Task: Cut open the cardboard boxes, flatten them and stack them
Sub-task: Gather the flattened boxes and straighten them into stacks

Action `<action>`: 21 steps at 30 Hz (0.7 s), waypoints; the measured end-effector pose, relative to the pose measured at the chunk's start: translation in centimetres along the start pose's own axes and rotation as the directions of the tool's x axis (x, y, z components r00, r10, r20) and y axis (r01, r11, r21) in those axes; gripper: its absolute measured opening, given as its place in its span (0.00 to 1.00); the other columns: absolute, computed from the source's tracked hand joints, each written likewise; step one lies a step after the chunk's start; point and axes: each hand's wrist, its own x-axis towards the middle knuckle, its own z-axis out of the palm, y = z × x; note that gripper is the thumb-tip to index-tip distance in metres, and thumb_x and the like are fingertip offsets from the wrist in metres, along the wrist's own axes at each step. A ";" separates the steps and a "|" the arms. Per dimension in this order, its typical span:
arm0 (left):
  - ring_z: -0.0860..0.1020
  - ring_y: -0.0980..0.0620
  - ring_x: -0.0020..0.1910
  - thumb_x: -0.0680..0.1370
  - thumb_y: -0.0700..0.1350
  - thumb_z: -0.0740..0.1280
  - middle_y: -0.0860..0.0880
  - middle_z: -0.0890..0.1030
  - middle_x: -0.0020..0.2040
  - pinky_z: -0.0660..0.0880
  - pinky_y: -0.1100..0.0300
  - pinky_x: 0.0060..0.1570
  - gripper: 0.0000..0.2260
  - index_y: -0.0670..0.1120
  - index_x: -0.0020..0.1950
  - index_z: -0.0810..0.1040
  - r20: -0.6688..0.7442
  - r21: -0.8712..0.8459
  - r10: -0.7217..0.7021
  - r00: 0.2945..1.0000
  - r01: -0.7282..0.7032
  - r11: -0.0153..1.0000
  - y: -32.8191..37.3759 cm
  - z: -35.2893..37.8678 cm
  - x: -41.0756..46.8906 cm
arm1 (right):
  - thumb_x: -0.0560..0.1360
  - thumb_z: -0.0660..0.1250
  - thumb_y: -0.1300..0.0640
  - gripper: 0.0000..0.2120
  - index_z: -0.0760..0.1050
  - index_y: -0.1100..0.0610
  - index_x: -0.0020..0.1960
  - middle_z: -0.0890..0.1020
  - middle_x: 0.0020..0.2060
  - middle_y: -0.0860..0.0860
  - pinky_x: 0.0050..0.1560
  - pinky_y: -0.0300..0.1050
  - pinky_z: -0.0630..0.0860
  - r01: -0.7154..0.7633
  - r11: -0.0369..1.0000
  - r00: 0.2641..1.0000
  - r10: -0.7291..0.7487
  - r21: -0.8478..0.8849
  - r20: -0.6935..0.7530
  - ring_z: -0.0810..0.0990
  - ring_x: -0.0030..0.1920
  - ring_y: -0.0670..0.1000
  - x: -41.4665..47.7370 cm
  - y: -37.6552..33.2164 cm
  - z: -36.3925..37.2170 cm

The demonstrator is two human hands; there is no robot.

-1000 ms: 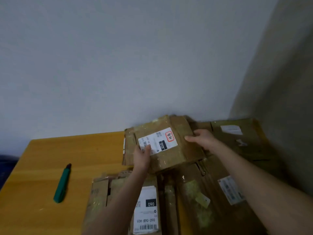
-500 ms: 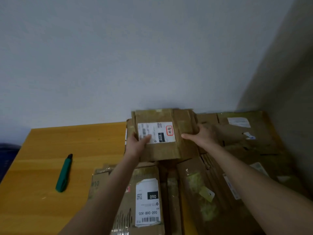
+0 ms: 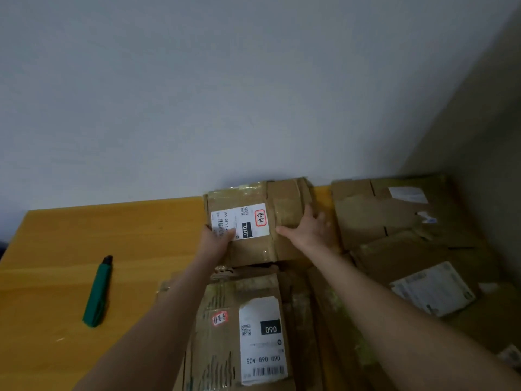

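Observation:
A flattened brown cardboard box [image 3: 284,204] with a white "010" label lies at the back of the yellow table [image 3: 112,235], against the wall. My left hand [image 3: 217,238] holds its front left edge, thumb on the label. My right hand [image 3: 310,230] presses flat on the box's right part, fingers spread. A green utility knife [image 3: 97,292] lies on the table to the left, apart from both hands.
Another flattened box [image 3: 225,334] with a "060" label lies in front, under my left forearm. More flattened cardboard [image 3: 366,215] is piled to the right up to the corner wall, one piece bearing a white label [image 3: 431,289].
The "010" box was tilted between my hands; it has turned square and moved back against the wall. My right hand has slid from its side onto its top.

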 end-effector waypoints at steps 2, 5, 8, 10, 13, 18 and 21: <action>0.75 0.41 0.62 0.77 0.48 0.70 0.42 0.75 0.66 0.75 0.46 0.56 0.25 0.42 0.70 0.65 -0.056 0.142 0.070 0.996 -0.061 0.988 -0.2 -0.7 0.7 | 0.63 0.70 0.30 0.49 0.55 0.48 0.75 0.63 0.71 0.56 0.62 0.56 0.68 0.004 0.996 0.999 -0.008 -0.091 -0.046 0.62 0.70 0.60 -0.4 -0.5 1.0; 0.71 0.39 0.67 0.76 0.50 0.70 0.40 0.67 0.71 0.74 0.43 0.59 0.34 0.45 0.76 0.56 -0.099 0.288 0.135 0.986 -0.101 0.952 -0.2 -1.9 1.2 | 0.61 0.70 0.28 0.50 0.56 0.48 0.74 0.64 0.69 0.57 0.59 0.55 0.70 0.017 0.994 0.999 -0.020 -0.109 -0.031 0.62 0.68 0.60 -1.2 -1.5 2.8; 0.63 0.38 0.72 0.72 0.52 0.75 0.41 0.57 0.76 0.69 0.41 0.64 0.48 0.47 0.79 0.44 -0.039 0.351 0.165 0.986 -0.141 0.926 -0.4 -2.0 1.3 | 0.61 0.71 0.29 0.52 0.54 0.50 0.75 0.64 0.68 0.57 0.58 0.55 0.71 -0.003 0.991 0.998 -0.005 -0.137 -0.062 0.63 0.68 0.60 -1.3 -2.4 3.5; 0.63 0.37 0.72 0.70 0.51 0.77 0.40 0.56 0.76 0.68 0.40 0.66 0.52 0.47 0.79 0.42 -0.008 0.287 0.098 0.995 -0.092 0.954 -0.5 -1.8 1.8 | 0.60 0.72 0.29 0.55 0.50 0.51 0.77 0.64 0.69 0.57 0.58 0.56 0.71 -0.026 0.991 0.996 0.015 -0.130 -0.087 0.63 0.68 0.59 -1.0 -2.6 3.6; 0.64 0.36 0.72 0.68 0.50 0.78 0.39 0.58 0.75 0.68 0.38 0.66 0.53 0.47 0.79 0.43 -0.014 0.206 0.023 1.000 -0.020 0.978 -0.4 -1.5 2.8 | 0.59 0.71 0.28 0.58 0.48 0.52 0.78 0.62 0.73 0.55 0.65 0.58 0.66 -0.027 0.986 0.996 0.013 -0.162 -0.085 0.60 0.71 0.61 -0.3 -2.0 3.5; 0.66 0.39 0.70 0.70 0.48 0.76 0.42 0.63 0.73 0.69 0.37 0.65 0.46 0.47 0.78 0.50 0.024 0.138 0.134 0.991 -0.136 0.981 -0.3 -1.8 3.6 | 0.63 0.70 0.30 0.55 0.48 0.51 0.78 0.59 0.76 0.54 0.68 0.63 0.63 -0.045 0.999 0.999 0.045 -0.024 0.003 0.57 0.74 0.63 0.9 -1.3 2.9; 0.67 0.39 0.70 0.70 0.47 0.76 0.42 0.65 0.73 0.70 0.38 0.64 0.44 0.46 0.78 0.52 0.024 0.161 0.121 0.992 -0.123 0.979 -0.3 -1.9 3.4 | 0.65 0.73 0.34 0.52 0.50 0.52 0.78 0.62 0.74 0.55 0.67 0.63 0.67 -0.060 0.995 0.998 0.057 0.084 0.032 0.62 0.72 0.62 0.9 -1.7 2.5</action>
